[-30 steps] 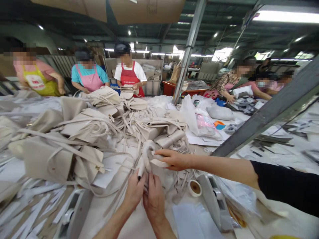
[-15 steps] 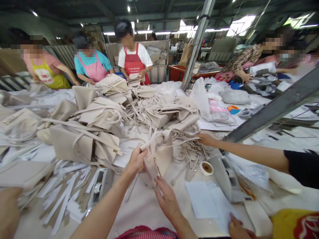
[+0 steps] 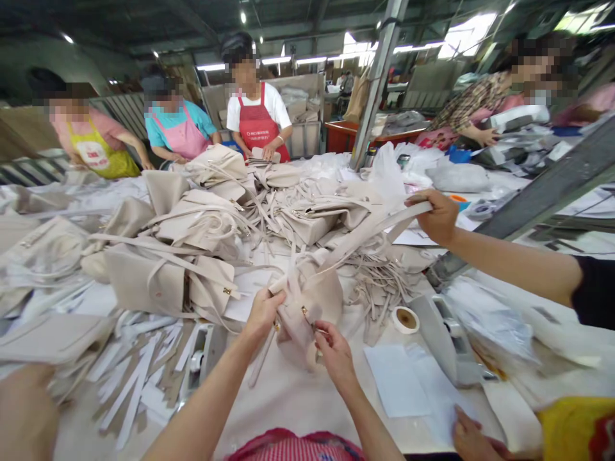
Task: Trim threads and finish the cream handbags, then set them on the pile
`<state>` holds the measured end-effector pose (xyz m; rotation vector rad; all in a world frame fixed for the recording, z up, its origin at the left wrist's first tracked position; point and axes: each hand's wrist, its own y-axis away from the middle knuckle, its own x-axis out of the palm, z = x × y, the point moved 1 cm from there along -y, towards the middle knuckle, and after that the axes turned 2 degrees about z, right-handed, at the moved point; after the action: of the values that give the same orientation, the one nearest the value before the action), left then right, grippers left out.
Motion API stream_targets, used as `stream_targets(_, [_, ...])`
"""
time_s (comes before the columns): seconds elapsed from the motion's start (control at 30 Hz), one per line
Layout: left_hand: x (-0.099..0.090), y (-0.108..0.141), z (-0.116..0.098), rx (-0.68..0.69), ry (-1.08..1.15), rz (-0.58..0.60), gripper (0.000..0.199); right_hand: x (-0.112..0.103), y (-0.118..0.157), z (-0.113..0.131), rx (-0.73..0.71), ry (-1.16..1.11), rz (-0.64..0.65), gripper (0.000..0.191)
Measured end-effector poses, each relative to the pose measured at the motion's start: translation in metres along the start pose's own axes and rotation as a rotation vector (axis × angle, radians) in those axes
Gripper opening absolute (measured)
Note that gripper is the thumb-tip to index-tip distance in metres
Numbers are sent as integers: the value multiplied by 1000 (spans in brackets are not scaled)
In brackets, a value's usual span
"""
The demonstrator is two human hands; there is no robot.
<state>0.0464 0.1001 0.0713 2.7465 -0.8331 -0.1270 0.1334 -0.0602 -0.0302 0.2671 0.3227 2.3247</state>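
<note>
A beige handbag with gold-coloured fittings stands on the table before me. My left hand is closed on its left upper edge. Lower on the front, the fingers of my right hand pinch a small part of the bag, just below a gold fitting; exactly which part is too small to tell. From the right, a co-worker's hand grips a long beige strap that runs down to the top of my bag.
More beige bags are heaped beyond. Loose straps lie to the right, by a tape roll and a grey tape dispenser. Paper strips cover the left. A slanted metal beam crosses the right side. Co-workers stand across the table.
My right hand has moved up and right along the bag's front, its fingers now pinched. The co-worker's hand has risen, lifting the strap up and to the right. My left hand keeps its hold.
</note>
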Motion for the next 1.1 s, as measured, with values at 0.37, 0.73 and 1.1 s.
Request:
stream_targets(0.37, [82,118,45,513,-1068,671,73,-68,35,34,123,-444,-57,67])
stream_targets(0.73, [62,60,32,172,-563,442,25,-116,33,28,195,-439,-110,77])
stream_targets(1.1, [69,47,38,187,-919,439,19,-124,38,14,366,-401,-29,53])
